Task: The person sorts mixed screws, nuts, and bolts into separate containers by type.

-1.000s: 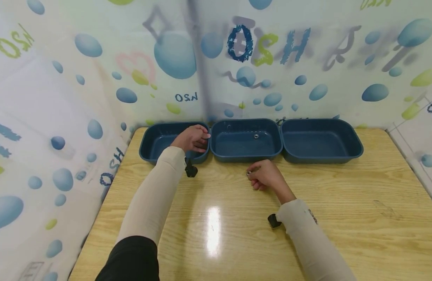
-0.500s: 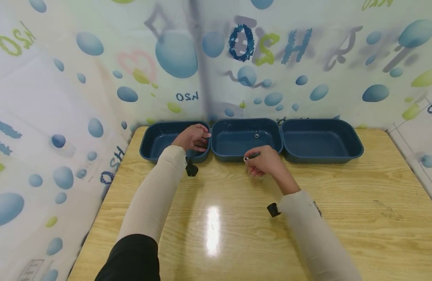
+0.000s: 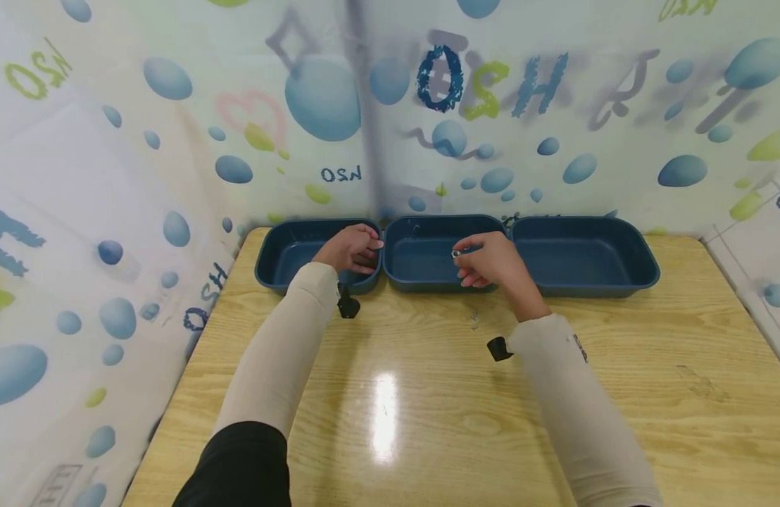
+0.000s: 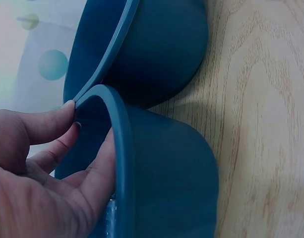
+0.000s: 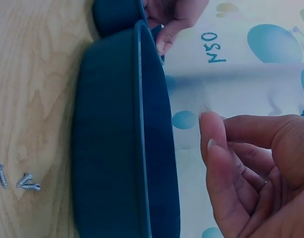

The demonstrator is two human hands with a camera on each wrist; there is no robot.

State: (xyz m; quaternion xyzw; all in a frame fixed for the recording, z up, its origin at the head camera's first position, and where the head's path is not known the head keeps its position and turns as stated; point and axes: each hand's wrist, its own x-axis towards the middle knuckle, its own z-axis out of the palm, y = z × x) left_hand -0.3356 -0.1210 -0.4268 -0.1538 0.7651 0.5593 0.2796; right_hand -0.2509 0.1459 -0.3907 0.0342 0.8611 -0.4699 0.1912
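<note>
Three blue plastic bins stand side by side. My left hand (image 3: 352,250) is at the right end of the left bin (image 3: 282,248). In the left wrist view, its thumb rests on the rim where the left and middle bins meet, with the fingers inside the left bin (image 4: 166,168). Over the middle bin (image 3: 415,257), my right hand (image 3: 491,259) pinches a small metal nut (image 3: 456,254) between thumb and fingertips. The right wrist view shows the fingertips together, the nut hidden there. Several small screws (image 5: 28,182) lie on the table before the middle bin.
The right bin (image 3: 583,257) adjoins the middle one. All stand at the back of the wooden table (image 3: 415,422), against a patterned wall covering (image 3: 326,98). Something shiny (image 4: 110,218) sits inside the left bin, too little of it visible to tell.
My right hand has moved up and away from the tabletop with the nut, over the middle bin's front rim. It now covers the nut lying in that bin. The left hand stays put.
</note>
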